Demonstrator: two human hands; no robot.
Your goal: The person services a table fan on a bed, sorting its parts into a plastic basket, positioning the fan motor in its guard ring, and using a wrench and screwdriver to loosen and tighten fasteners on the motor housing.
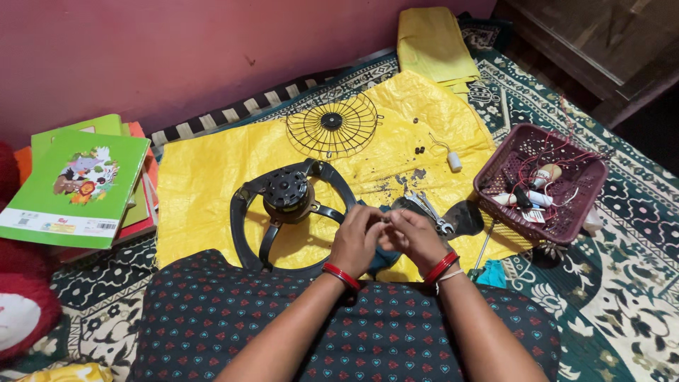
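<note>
Both hands meet at the near middle of the scene, just above the person's lap, over the near edge of the yellow sheet. The left hand and the right hand have their fingertips drawn together around something very small, pinched between them; it is too small and too covered by the fingers to name, though it looks like a tiny piece of hardware. A thing that small would be light and stiff, easy to drop and lose on the patterned bedcover, so a fingertip pinch close over the sheet seems the sound way to hold it. Each wrist bears red bangles and is bent slightly inward, with the forearms coming up from the near edge and converging. Just left of the hands lies the black fan frame with its motor, likely the heaviest piece here and best lifted by its rim or spokes. Touching or just beneath the right hand lie a dark fan blade and some spanners. Farther off sits the round wire guard, to the right a purple basket of wires and tools, and far left a stack of books.
</note>
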